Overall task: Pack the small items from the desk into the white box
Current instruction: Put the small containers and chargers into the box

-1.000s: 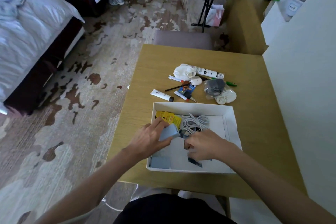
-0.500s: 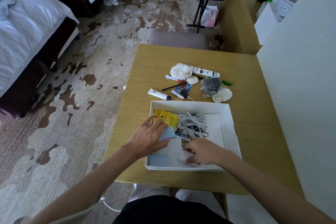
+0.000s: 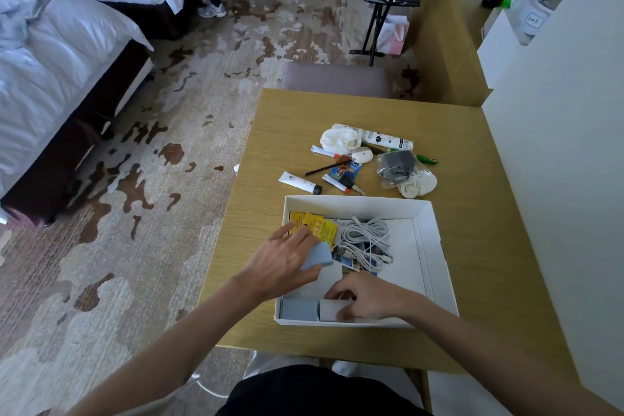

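The white box (image 3: 435, 246) lies open on the wooden desk (image 3: 472, 280) in front of me. Inside it are yellow packets (image 3: 317, 224), a coiled white cable (image 3: 366, 240), picture cards under the cable, and a grey-blue block (image 3: 299, 309) in the near left corner. My left hand (image 3: 283, 263) holds a grey-blue block (image 3: 317, 257) over the box's left side. My right hand (image 3: 368, 300) grips a small white block (image 3: 332, 311) and sets it beside the corner block. Small items lie loose beyond the box: a white tube (image 3: 299, 182), a key (image 3: 351, 184), a bagged grey item (image 3: 398, 165).
Behind the box also lie white socks (image 3: 337, 140), a white bottle (image 3: 385, 138), a black pencil (image 3: 326, 168) and a green pen (image 3: 427, 159). A white wall (image 3: 557, 179) borders the desk on the right. A chair (image 3: 334, 76) stands at the far edge, beds at left.
My right hand has moved from the middle of the box to its near wall and now sets a white block beside the corner block. My left hand has barely moved.
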Available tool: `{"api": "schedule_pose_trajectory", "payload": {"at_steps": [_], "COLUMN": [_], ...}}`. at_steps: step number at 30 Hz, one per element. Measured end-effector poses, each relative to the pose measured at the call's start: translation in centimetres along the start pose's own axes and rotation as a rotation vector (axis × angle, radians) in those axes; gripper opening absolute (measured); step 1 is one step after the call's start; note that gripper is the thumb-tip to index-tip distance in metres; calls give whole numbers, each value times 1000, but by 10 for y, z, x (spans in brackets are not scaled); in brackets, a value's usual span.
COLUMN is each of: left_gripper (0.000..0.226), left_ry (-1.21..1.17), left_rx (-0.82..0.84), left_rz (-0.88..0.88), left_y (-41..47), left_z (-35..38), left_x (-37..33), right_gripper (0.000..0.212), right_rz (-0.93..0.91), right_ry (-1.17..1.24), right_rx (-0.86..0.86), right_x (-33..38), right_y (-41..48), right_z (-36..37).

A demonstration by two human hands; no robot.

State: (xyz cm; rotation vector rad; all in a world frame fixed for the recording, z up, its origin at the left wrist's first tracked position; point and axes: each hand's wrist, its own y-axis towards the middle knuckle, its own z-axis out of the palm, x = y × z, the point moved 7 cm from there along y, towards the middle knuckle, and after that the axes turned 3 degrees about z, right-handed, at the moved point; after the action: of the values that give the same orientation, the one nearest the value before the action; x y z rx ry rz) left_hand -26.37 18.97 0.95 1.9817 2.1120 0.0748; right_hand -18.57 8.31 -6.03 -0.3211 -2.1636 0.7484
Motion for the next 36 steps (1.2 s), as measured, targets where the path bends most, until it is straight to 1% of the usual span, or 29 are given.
{"api": "schedule_pose_trajectory", "payload": {"at_steps": [3, 5, 7, 8, 10, 13, 15, 17, 19, 22, 25, 26, 28, 29, 31, 36], "left_gripper": [44, 47, 51, 52, 52, 56, 58, 57, 54, 51, 53, 51, 35, 27, 21, 24], "left_ry": [-29, -67, -97, -122, -183, -291, -327, -344, -352, -373, -370, -377, -454, -492, -522, -564], "left_rx": [52, 151, 246, 274, 343, 478, 562, 602, 599, 604, 686, 709, 710, 703, 712, 801], "left_rz": [62, 70, 76, 85, 83, 29, 2, -1, 14, 32, 74, 90, 94, 85, 51, 10], "left_y": [5, 9, 12, 15, 22, 33, 40, 47, 56, 66, 66, 65, 64, 64, 60, 49], "left_z": [6, 14, 25, 31, 42, 64, 78, 87, 91, 95, 104, 106, 103, 102, 99, 97], "left_x": [-7, -12, -19, -24, -34, -46, -53, -61, -68, -80, -91, -93, -91, -87, -74, -58], "right_gripper": [51, 56, 57, 54, 48, 50, 48, 42, 36, 36, 29, 26, 23, 23, 24, 26], "right_rz": [16, 33, 31, 32, 52, 105, 133, 166, 196, 245, 264, 261, 245, 228, 187, 106], "right_ry": [72, 179, 302, 320, 258, 96, -26, -149, -220, -257, -304, -331, -359, -352, -313, -230], "right_rx": [-43, -101, -104, -92, -73, -98, -103, -91, -91, -78, -40, -22, 21, 40, 61, 56], "right_x": [-9, -18, -25, -27, -31, -39, -44, -51, -58, -67, -72, -72, -70, -69, -66, -60], "right_y": [-6, -13, -20, -24, -30, -37, -41, -44, -47, -51, -51, -50, -47, -46, -44, -42], "right_z": [-16, -32, -43, -46, -48, -51, -51, -50, -51, -56, -53, -50, -42, -38, -35, -32]}}
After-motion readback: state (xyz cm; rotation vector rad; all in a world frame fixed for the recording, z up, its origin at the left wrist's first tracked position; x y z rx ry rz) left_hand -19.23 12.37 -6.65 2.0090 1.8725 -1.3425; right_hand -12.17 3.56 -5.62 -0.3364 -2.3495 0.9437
